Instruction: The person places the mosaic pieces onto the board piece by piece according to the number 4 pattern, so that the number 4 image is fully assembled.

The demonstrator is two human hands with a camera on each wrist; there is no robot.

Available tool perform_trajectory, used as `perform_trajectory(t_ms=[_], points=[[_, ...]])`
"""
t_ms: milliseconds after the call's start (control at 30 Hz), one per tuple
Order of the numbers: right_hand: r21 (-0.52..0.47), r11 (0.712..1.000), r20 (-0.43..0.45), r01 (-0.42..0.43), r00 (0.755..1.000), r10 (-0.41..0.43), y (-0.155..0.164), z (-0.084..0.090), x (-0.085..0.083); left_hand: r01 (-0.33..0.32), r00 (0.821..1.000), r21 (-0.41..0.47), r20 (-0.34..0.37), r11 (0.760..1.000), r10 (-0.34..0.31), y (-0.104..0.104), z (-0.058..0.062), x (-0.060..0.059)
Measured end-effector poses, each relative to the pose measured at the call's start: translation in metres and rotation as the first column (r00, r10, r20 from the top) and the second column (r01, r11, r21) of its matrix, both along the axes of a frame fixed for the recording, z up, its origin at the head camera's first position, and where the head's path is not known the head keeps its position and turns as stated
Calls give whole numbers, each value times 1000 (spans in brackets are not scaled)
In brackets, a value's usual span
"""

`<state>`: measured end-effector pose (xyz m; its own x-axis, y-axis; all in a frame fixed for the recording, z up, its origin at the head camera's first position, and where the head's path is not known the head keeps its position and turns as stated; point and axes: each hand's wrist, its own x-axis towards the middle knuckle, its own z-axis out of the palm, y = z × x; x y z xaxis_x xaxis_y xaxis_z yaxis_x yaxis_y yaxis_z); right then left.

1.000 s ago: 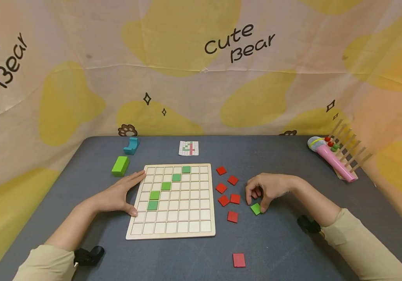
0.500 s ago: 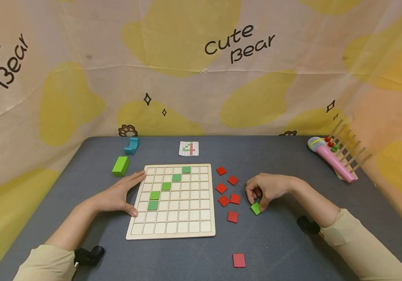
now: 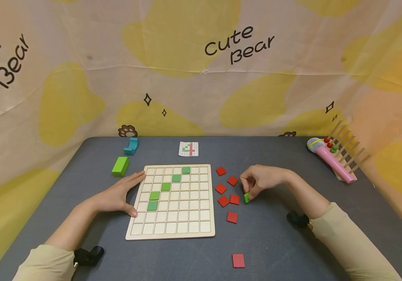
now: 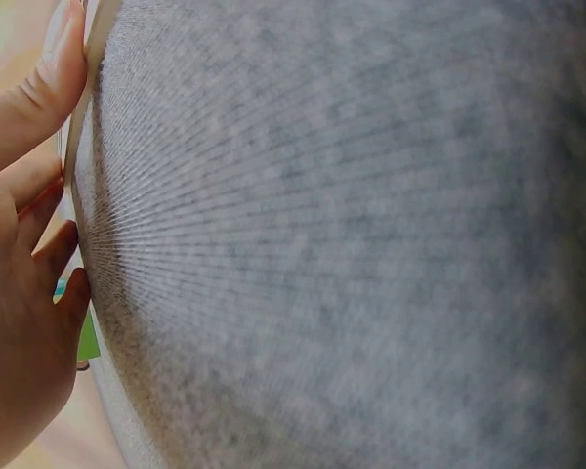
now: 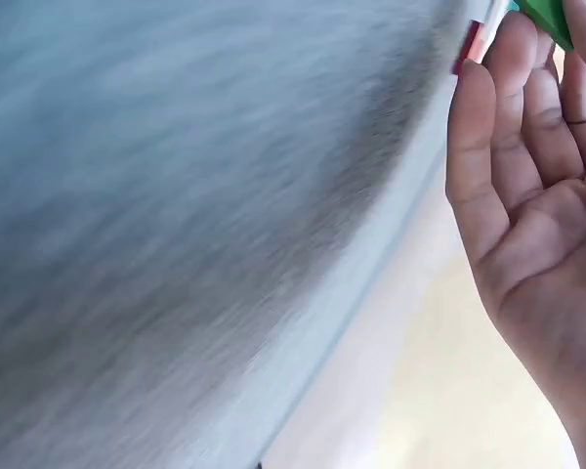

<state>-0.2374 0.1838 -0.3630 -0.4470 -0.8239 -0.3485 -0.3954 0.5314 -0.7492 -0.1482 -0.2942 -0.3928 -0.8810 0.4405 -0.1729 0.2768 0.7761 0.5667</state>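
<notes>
My right hand (image 3: 265, 179) pinches a small green square tile (image 3: 246, 198) between thumb and fingers, just right of the loose red tiles. In the right wrist view the green tile (image 5: 547, 20) shows at the fingertips, at the top edge. A pale wooden grid board (image 3: 186, 215) lies flat in front, with several green tiles running diagonally across its cells, one of them the green tile (image 3: 166, 186). My left hand (image 3: 116, 197) rests at the board's left edge, thumb and fingers spread; the left wrist view shows its fingers along the board's edge.
Several red tiles (image 3: 232, 217) lie right of the board, one red tile (image 3: 238, 260) nearer. Behind the board lies a pattern card (image 3: 188, 149). At left are a green block (image 3: 120, 166) and a blue curved block (image 3: 131, 146); at far right, a pink toy microphone (image 3: 334, 162) beside pegs.
My right hand has taken up the green tile from the table and moved left and away from me with it, towards the red tiles. My left hand stays at the board's edge.
</notes>
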Motion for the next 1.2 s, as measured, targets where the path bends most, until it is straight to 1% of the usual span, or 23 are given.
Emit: perform_trajectory(t_ms=[233,400,500,700,767,867,1200], points=[[-84,996,-10,15,1000,-15,-29,9,-7,-3,1000,-3,0,1000,3,-1,-1,-1],[-122,992,-15,16,1000,-18,-56,14,-9,-2,1000,-12,-2,1000,2,-1,-3,-2],[-139,990,-34,17,999,-22,-72,17,-10,-3,1000,-8,-1,1000,3,-2,-3,-2],[-220,975,-51,20,998,-32,-105,23,-11,1,1000,-11,-5,1000,-1,-2,-3,-2],[-251,968,-43,30,998,-42,-117,23,-11,2,1000,-13,-8,1000,-2,-1,-2,-2],[-295,955,-22,24,999,-32,-134,23,-10,4,1000,-14,-10,1000,-4,0,-2,-2],[-376,926,46,13,999,5,-182,21,-5,8,1000,-17,-17,1000,-9,-2,-4,-3]])
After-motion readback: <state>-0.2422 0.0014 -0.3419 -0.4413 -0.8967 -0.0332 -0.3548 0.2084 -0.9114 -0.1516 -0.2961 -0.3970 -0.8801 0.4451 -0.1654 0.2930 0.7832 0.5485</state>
